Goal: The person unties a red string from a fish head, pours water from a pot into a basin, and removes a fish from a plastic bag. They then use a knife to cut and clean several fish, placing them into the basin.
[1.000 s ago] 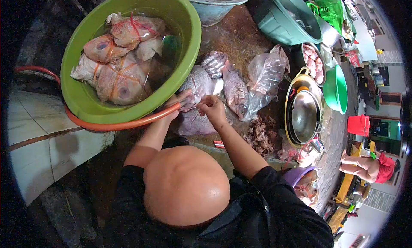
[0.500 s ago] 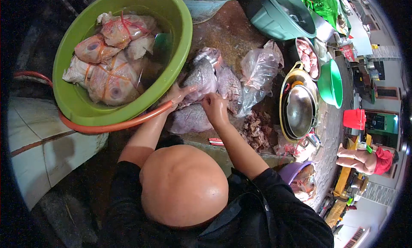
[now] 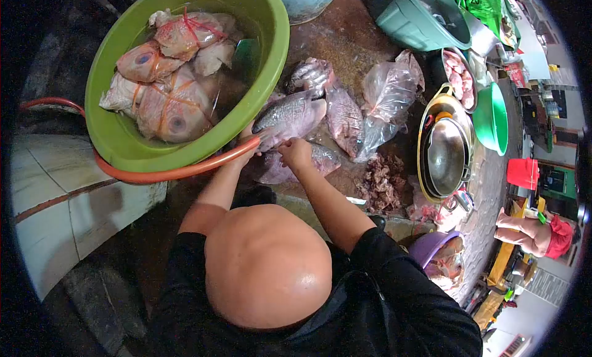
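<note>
On wet brown ground point(image 3: 336, 33), our left hand point(image 3: 247, 132) is touching a grey, scaly whole fish point(image 3: 293, 118), probably steadying it; we are not clearly seeing this hand's fingers. Our right hand point(image 3: 296, 154) is resting beside it, fingers closed, any contents hidden. A round olive-green plastic basin point(image 3: 276, 54) is holding water point(image 3: 242, 90) and string-tied pale fish point(image 3: 174, 106).

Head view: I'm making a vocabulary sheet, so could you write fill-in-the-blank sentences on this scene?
The basin holding the tied fish is ____.
The hand nearer the clear plastic bag is the person's ____ one.
The bucket in the background is ____.
The tub at lower right is ____.
Missing words: green, right, red, purple.
</note>
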The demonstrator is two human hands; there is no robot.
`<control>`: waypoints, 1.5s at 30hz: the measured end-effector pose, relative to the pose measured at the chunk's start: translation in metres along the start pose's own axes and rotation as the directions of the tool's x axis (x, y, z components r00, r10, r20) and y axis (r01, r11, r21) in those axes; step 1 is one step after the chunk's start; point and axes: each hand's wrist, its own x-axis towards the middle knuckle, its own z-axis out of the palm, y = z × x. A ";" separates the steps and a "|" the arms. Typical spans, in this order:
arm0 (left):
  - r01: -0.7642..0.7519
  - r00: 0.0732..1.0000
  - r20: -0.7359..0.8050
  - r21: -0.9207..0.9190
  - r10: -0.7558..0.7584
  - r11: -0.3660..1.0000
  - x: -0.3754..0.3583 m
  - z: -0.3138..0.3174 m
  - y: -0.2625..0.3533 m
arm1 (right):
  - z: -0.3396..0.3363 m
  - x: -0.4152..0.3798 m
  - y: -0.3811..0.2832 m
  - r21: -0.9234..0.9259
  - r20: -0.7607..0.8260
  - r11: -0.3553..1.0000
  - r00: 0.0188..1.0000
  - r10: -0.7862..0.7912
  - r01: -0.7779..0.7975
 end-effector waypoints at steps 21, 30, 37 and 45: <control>0.493 0.866 0.275 -0.334 -0.417 0.803 -0.040 0.010 -0.078 | 0.041 -0.029 0.046 0.561 0.396 0.669 0.867 0.301 -0.488; 0.349 0.936 0.107 -0.419 -0.336 0.838 -0.045 0.028 -0.072 | 0.062 -0.046 0.051 0.494 0.164 0.831 0.966 0.197 -0.254; 0.060 0.984 -0.169 0.031 -0.054 0.998 -0.044 0.032 -0.079 | 0.043 -0.050 0.059 0.203 0.094 0.978 0.995 0.031 -0.050; -0.192 0.950 -0.086 0.601 0.301 0.776 -0.030 0.020 -0.061 | -0.132 -0.055 0.073 -0.773 -0.254 0.634 0.897 -0.362 0.038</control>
